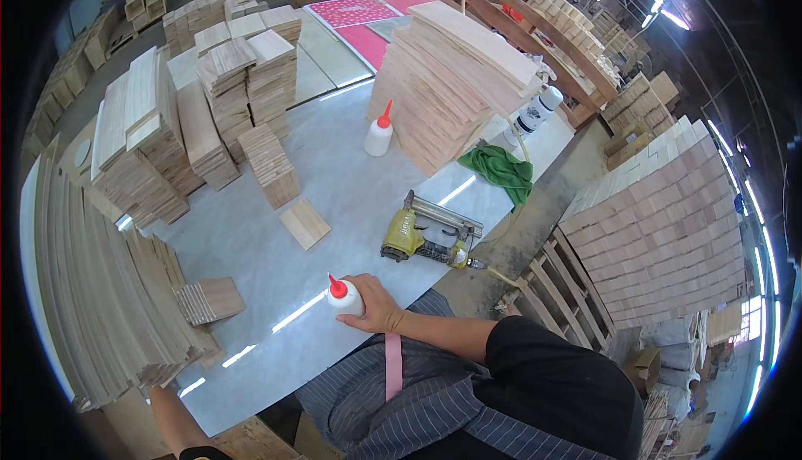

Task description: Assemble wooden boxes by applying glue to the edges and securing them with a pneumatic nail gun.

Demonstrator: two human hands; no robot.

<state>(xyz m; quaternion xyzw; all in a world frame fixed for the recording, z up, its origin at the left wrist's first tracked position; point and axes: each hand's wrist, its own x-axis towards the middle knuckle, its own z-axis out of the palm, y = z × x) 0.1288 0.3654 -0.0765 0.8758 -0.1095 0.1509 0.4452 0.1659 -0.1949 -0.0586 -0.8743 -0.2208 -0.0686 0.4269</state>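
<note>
My right hand [375, 303] is wrapped around a white squeeze bottle [346, 299] with a red nozzle, upright at the near edge of the table. At the lower left, my left forearm [173, 423] reaches to a tall stack of thin wooden boards [109, 284]; the fingers of that hand are hidden by the stack. Beyond my right hand, a yellow nail gun [430, 233] lies on its side with its hose attached. Another red-tipped white bottle [378, 133] stands farther off. A small wooden board [306, 223] lies flat in mid-table.
Stacks of wooden pieces [251, 67] fill the table's far left. A tall pile of boards [455, 76] stands at the back, with a green cloth [499, 174] and a spray can [535, 113] beside it. Right of the table, a block stack [660, 226] rises near a pallet [561, 289].
</note>
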